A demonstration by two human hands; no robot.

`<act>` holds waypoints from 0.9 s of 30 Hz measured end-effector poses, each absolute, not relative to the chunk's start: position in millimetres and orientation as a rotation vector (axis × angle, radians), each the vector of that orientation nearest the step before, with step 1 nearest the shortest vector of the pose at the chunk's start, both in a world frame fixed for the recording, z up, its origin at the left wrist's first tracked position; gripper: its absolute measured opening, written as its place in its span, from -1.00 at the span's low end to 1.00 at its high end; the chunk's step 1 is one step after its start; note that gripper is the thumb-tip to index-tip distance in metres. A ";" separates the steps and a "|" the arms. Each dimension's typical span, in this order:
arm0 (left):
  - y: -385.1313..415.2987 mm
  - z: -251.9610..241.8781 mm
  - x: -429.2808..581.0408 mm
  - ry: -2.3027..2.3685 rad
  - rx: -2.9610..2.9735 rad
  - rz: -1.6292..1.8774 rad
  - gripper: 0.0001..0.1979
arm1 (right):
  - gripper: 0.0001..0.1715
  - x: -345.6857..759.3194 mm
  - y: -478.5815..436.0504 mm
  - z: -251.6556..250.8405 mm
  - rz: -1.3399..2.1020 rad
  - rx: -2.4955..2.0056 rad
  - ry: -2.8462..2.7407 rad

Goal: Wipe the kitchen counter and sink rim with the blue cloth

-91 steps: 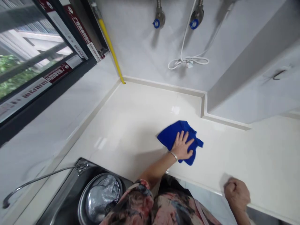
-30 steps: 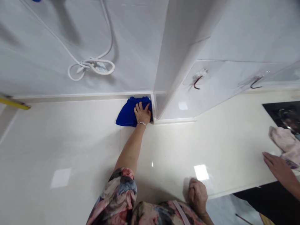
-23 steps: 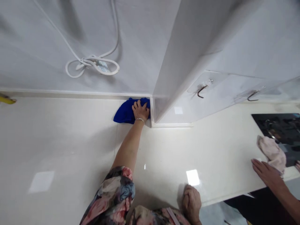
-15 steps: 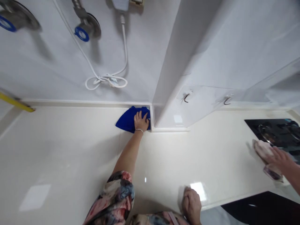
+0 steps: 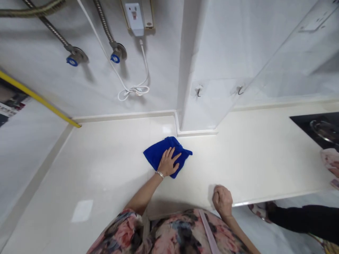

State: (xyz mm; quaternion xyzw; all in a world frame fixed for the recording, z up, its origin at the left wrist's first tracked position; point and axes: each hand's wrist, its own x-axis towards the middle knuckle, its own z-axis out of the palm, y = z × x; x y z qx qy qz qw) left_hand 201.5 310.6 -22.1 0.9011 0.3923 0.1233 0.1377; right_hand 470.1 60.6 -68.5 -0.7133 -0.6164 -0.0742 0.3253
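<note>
1. Blue cloth (image 5: 165,151) is seen lying spread on the white table (image 5: 106,158), just in front of the foot of the white pillar (image 5: 185,70) and apart from it.
2. The left hand (image 5: 169,163) is laid palm down on the part of the cloth farthest from the pillar. Its fingers are stretched out and released, so the cloth is pressed rather than gripped. A silver bracelet (image 5: 159,174) is worn at the wrist.
3. The right hand (image 5: 222,199) is clenched into a fist and rested on the table's front edge, in front of the pillar and slightly to its right, well apart from the cloth. Nothing is seen inside the fist.
4. Left of the pillar, a coiled white cord (image 5: 134,91) is hung on the wall under a socket (image 5: 135,16). Two blue-handled valves (image 5: 115,58) are fixed further left, and a yellow pipe (image 5: 39,100) is run down to the table beyond them.
5. Right of the pillar, two hooks (image 5: 198,91) are fixed to the wall. Far to the right a black hob (image 5: 317,128) is set into the table, with a pink cloth (image 5: 329,158) just in front of it.
6. A co-worker's dark sleeve (image 5: 299,217) is seen below the table's edge, far right of the pillar.
</note>
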 end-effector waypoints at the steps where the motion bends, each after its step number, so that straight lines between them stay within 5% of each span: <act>1: 294.4 -20.1 200.3 1.045 2.620 0.332 -0.34 | -0.74 469.9 61.1 -68.4 -0.205 -1.881 -1.615; 7: 239.3 -8.5 202.1 0.711 2.420 0.311 -0.37 | -0.75 468.2 64.7 -64.6 -0.236 -1.915 -1.617; 13: 238.1 -9.6 195.3 1.089 2.268 0.549 -0.48 | -0.73 470.9 66.4 -61.7 -0.237 -1.895 -1.628; 27: 229.8 -24.5 208.2 1.482 2.480 0.343 -0.40 | -0.74 472.9 65.8 -66.7 -0.195 -1.972 -1.606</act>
